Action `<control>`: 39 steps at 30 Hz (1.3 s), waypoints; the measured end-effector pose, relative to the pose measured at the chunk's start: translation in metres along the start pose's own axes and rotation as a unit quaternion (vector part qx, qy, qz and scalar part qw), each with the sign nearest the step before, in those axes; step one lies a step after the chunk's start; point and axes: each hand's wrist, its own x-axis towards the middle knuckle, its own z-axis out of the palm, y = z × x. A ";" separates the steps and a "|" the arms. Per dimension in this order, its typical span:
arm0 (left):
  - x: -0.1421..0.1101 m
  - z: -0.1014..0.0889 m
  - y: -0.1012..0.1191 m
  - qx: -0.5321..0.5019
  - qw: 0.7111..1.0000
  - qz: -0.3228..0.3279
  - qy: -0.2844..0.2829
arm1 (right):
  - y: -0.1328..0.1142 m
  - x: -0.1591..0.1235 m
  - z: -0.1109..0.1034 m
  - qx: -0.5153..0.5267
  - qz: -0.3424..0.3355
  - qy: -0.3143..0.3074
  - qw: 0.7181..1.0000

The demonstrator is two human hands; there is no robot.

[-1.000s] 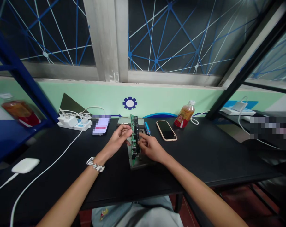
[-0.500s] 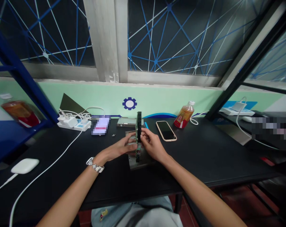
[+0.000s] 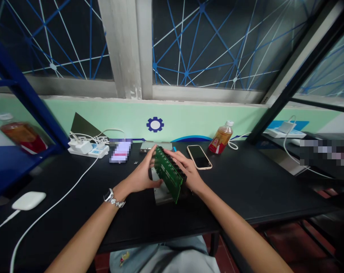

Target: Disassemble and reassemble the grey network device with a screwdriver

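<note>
A green circuit board point(image 3: 169, 172) with a row of black parts along its right side is tilted between my hands. My left hand point(image 3: 143, 170) grips its left side, the thumb low near the board's edge. On the other side, my right hand point(image 3: 189, 170) holds the black parts, its fingers lying along the top. Beneath the board is a grey metal plate point(image 3: 162, 197) on the black table, partly covered by the board and my hands. Behind them lies a flat metal case point(image 3: 163, 145), and a blue object point(image 3: 174, 149) shows beside it.
A phone point(image 3: 199, 157) and a drink bottle point(image 3: 220, 137) stand to the right. Left are a lit phone point(image 3: 120, 151), small screws point(image 3: 136, 162), a white power strip point(image 3: 95, 150), a white cable point(image 3: 60, 199) and a white case point(image 3: 29, 200). The black table point(image 3: 246, 185) ends near my lap.
The circuit board has turned from upright and edge-on to tilted, so its green face now shows. Both hands have shifted around it and still hold it.
</note>
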 end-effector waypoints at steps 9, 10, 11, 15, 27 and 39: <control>0.003 -0.020 0.003 0.197 0.975 0.065 0.075 | 0.000 0.002 -0.001 0.166 0.133 -0.013 0.977; 0.003 -0.023 0.004 0.205 0.973 0.068 0.085 | 0.001 0.003 -0.002 0.170 0.140 -0.005 0.975; 0.003 -0.026 0.006 0.216 0.969 0.073 0.093 | 0.002 0.004 -0.002 0.170 0.146 0.004 0.975; 0.001 -0.035 0.012 0.268 0.953 0.098 0.097 | 0.003 0.006 -0.006 0.175 0.171 0.040 0.969; 0.001 -0.038 0.014 0.252 0.958 0.106 0.083 | 0.001 0.006 -0.009 0.280 0.202 0.017 0.938; 0.005 -0.036 0.004 0.161 0.981 -0.015 0.108 | 0.002 0.000 -0.017 0.163 0.205 -0.118 0.958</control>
